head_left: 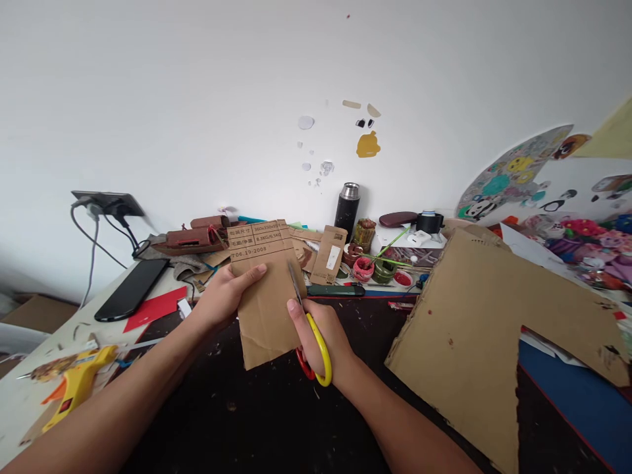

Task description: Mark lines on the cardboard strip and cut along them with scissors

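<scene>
My left hand (236, 289) grips a brown piece of cardboard (269, 309) by its left edge, thumb on the printed face and fingers behind. Black printed lines and text run across the top of this piece. In my right hand (318, 329) is a pair of scissors (322, 349) with one yellow and one red handle loop. Their blades lie at the right side of the cardboard, pointing up and away from me. Whether the blades are parted is hard to make out. The cardboard is held up above the dark table mat (237, 421).
A large cut cardboard sheet (464, 329) lies at right. A yellow glue gun (81, 382) and a black phone-like object (131, 289) are at left. Along the wall stand a black thermos (347, 214), open paint jars (364, 268) and a green utility knife (336, 290).
</scene>
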Tool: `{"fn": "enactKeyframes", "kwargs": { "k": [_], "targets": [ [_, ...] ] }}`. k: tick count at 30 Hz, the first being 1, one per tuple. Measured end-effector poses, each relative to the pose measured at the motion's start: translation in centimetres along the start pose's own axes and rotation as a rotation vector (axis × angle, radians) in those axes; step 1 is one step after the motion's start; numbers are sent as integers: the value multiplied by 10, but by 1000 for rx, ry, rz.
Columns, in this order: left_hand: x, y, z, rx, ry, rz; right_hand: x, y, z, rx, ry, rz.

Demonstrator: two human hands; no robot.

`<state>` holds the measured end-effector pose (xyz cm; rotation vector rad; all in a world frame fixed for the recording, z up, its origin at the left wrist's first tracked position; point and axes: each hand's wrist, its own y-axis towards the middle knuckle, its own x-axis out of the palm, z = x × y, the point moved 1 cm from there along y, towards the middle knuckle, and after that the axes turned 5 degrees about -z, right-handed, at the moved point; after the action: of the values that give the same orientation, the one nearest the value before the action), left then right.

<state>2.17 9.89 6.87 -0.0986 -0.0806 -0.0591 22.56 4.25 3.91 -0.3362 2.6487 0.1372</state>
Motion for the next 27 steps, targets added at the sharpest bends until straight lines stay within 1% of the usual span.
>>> {"fn": "enactKeyframes", "kwargs": {
  "k": [7,21,27],
  "targets": [
    [-1,1,-1,-10,-33,3,2,0,-1,1,5,7],
    [-2,1,-1,-15,-26,-9,5,-1,1,-7,-5,27],
    [1,1,1,-24,-50,19,6,0,5,-13,48,26]
  ]
}}
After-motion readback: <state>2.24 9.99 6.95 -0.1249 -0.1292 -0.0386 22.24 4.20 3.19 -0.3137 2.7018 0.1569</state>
